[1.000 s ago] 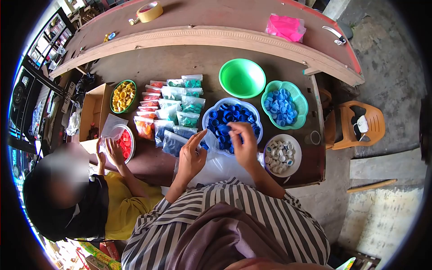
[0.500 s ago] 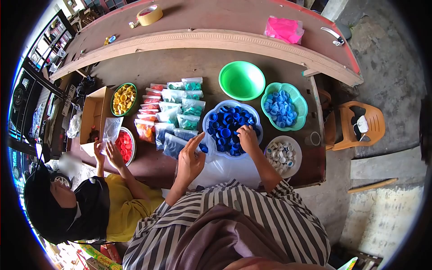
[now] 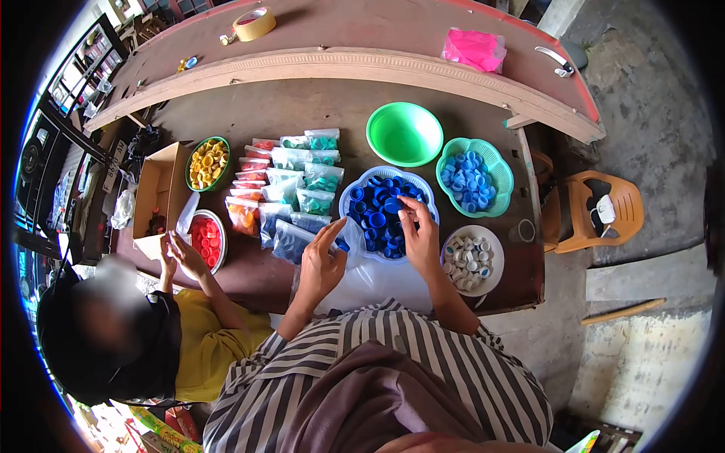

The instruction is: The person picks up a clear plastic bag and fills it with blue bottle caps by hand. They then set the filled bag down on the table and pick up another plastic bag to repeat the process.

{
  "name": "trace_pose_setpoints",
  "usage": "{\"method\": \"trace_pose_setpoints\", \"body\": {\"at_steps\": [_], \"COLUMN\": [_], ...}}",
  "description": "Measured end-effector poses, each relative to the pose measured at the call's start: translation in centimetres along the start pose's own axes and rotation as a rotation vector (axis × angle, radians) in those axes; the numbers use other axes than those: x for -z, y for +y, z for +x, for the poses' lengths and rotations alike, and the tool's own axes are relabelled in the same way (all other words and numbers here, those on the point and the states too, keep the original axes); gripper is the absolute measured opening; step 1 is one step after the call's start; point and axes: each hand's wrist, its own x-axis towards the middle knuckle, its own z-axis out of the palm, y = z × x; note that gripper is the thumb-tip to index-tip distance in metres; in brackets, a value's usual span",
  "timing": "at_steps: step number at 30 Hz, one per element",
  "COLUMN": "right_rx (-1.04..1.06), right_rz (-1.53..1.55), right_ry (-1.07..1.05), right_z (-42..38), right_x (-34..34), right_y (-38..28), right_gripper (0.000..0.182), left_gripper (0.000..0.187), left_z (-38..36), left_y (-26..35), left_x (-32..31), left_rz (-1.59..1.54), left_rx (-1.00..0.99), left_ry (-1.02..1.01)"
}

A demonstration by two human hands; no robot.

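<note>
My left hand [image 3: 321,264] is closed on a clear plastic bag [image 3: 352,235], with a dark blue cap [image 3: 342,244] showing by the fingers. Over the pale blue basket [image 3: 433,198], my right hand [image 3: 419,234] pinches a dark blue bottle cap [image 3: 393,204] between thumb and fingers. Many dark blue caps [image 3: 377,220] fill that basket. Left of my left hand lie filled zip bags [image 3: 291,241] in rows, holding blue, green and red caps. A white bowl of white caps [image 3: 473,260] stands to the right of my right forearm.
Behind are an empty green bowl [image 3: 405,134] and a teal basket [image 3: 508,198] of light blue caps. At left, a co-worker's hands [image 3: 185,257] hold a clear bag beside a bowl of red caps [image 3: 206,239], near a cardboard box [image 3: 157,185]. A raised wooden ledge [image 3: 340,60] crosses the back.
My right hand has come up out of the dark blue caps with one in its fingers. My left hand stays nearly in place. The co-worker's bag has tilted.
</note>
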Motion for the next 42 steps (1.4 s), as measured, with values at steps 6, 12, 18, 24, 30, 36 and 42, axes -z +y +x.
{"method": "trace_pose_setpoints", "body": {"at_steps": [6,12,18,24,30,36,42], "right_rx": [0.468,0.236,0.219,0.205,0.163,-0.164,-0.867], "right_rz": [-0.139,-0.197,-0.763,-1.091,-1.050,-0.378,0.567], "right_ry": [-0.150,-0.050,-0.208,-0.247,-0.264,-0.151,-0.240], "right_z": [-1.1,2.4,3.9,4.5,4.7,4.1,2.7], "right_x": [-1.8,-1.6,-2.1,-3.5,-3.2,-1.7,0.7], "right_y": [-3.5,4.6,15.4,16.1,15.3,16.1,10.0], "right_gripper": [0.034,0.015,0.020,0.013,0.019,0.027,0.033], "left_gripper": [0.060,0.063,0.061,0.061,0.060,0.061,0.064], "left_z": [-0.2,-0.5,-0.3,-0.1,0.4,0.1,0.2], "left_y": [0.1,0.8,0.5,0.1,-0.4,-0.8,0.2], "left_x": [0.1,1.2,1.0,0.7,0.1,0.1,0.3], "left_rz": [0.013,-0.002,-0.024,-0.044,-0.017,-0.016,-0.018], "left_rx": [0.001,0.131,0.102,0.110,0.071,0.015,0.095], "left_ry": [0.010,-0.057,-0.035,-0.019,-0.035,-0.004,-0.061]}}
